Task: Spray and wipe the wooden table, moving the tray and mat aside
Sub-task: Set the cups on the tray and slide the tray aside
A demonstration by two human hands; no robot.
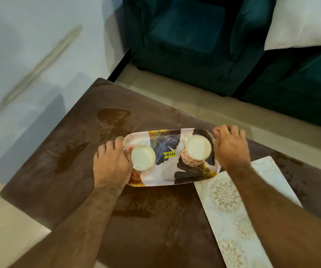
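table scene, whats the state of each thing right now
tray: gripped at both short ends
left hand: curled on the tray's left end
right hand: curled on its right end
two cups: standing on the tray
mat: flat on the table
table: streaked, wet patches

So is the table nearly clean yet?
Partly. Wet patches show on the wooden table, so spraying looks begun. Now the left hand and right hand grip the tray with two cups. The mat remains on the table, and wiping looks unfinished.
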